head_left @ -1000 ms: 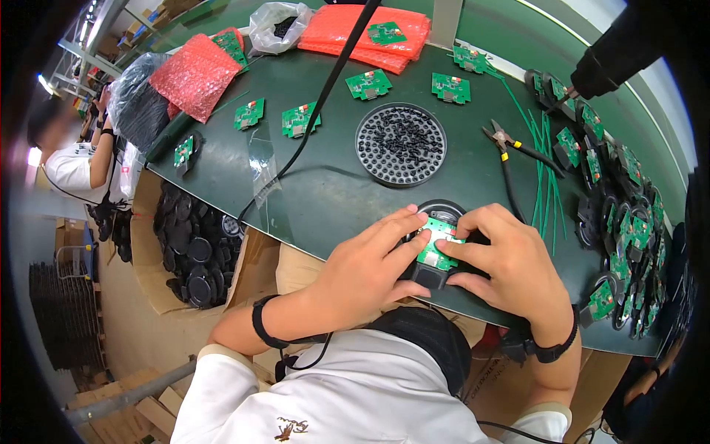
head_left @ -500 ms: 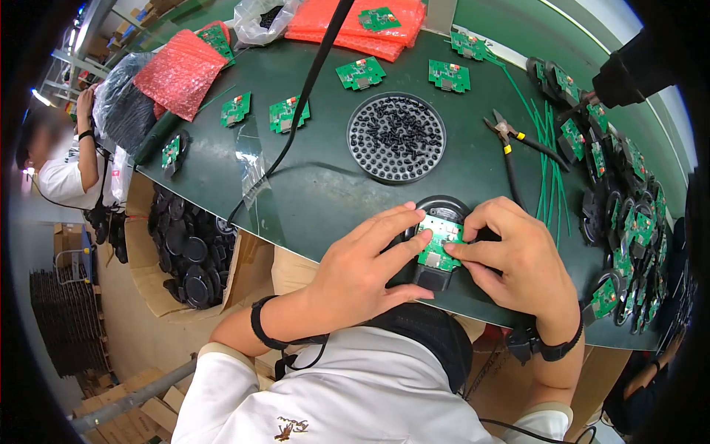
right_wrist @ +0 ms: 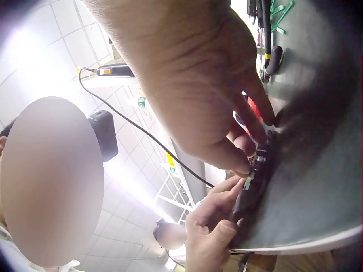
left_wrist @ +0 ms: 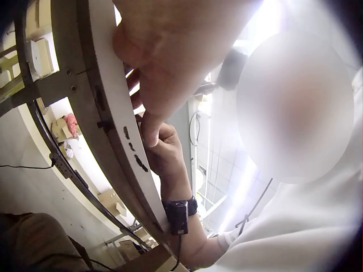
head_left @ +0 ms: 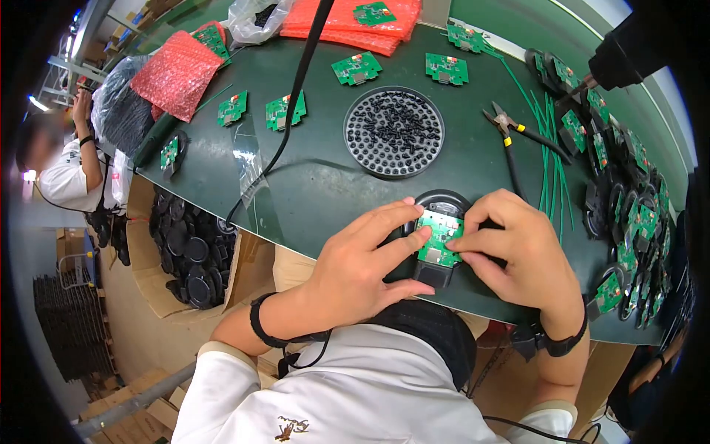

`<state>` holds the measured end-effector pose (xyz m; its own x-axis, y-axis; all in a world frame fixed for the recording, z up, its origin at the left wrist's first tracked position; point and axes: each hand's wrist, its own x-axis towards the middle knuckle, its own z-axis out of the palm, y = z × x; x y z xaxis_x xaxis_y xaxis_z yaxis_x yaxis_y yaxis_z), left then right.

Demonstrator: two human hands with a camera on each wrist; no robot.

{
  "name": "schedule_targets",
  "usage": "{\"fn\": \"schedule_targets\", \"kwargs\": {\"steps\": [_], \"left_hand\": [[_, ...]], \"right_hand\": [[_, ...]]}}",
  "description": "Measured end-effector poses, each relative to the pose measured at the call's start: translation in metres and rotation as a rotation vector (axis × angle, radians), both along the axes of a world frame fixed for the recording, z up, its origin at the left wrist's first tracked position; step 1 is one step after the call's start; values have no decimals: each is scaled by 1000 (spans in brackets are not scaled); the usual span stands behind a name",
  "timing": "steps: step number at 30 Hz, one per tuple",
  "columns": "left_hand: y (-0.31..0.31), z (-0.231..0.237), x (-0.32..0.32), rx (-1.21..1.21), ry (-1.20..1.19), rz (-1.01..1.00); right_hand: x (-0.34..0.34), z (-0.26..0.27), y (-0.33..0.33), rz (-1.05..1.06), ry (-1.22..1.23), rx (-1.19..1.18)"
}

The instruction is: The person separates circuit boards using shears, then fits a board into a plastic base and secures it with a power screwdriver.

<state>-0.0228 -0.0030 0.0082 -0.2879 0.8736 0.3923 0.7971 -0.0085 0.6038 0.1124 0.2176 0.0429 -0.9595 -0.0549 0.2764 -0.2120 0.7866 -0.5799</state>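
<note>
A green circuit board lies in a black plastic housing with a round top and a squared lower end, close to the table's front edge. On its left, my left hand holds the housing, with fingertips on the board's upper left and the thumb near the lower end. From the right, my right hand pinches at the board's right edge with thumb and index finger. The right wrist view shows the right hand over the thin edge of the housing, with the left hand nearer the table's edge.
Behind the housing stands a round dish of small black screws. Cutting pliers and green wires lie to the right, near piled housings with boards. An electric screwdriver hangs upper right. Loose boards and red bubble wrap lie farther back.
The right hand's thumb and index finger have drawn back from the board's middle to its right edge, uncovering more of it. The left hand stays nearly in place.
</note>
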Motion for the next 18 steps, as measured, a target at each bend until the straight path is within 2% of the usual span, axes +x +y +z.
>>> {"fn": "schedule_targets", "kwargs": {"steps": [2, 5, 18], "left_hand": [[0, -1, 0, 2, 2, -3], [0, -1, 0, 5, 1, -4], [1, -2, 0, 9, -37, 10]], "right_hand": [[0, -6, -2, -132, -18, -154], [-4, -12, -3, -189, 4, -117], [-5, -11, -2, -174, -19, -94]]}}
